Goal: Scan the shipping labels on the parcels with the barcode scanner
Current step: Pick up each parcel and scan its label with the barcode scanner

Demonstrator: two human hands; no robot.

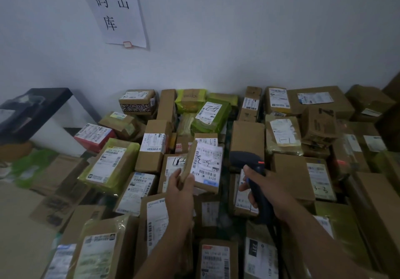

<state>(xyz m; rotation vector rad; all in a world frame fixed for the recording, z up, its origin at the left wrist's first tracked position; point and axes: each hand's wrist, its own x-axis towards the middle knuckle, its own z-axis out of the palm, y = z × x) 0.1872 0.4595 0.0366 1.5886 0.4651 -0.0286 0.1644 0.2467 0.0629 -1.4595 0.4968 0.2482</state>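
We note our left hand [180,188] pinching a small parcel [190,161] by its lower corner, its label [208,164] facing us. Our right hand [258,188] grips the barcode scanner [240,159] just beside it. Boxes crowd beneath; a green parcel [213,115] lies behind and a paper sign [114,12] hangs above.

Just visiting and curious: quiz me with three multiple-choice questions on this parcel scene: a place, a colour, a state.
1. The barcode scanner is: A) in the right hand B) on the wall C) on the floor.
2. The wrapped parcel marked 5-2 at the back is: A) purple B) green C) black.
3. The parcel in the left hand is: A) torn open B) buried flat C) lifted, label facing the scanner.
Answers: A, its fingers curl round the handle; B, its wrap is bright green; C, it's held tilted up beside the scanner.
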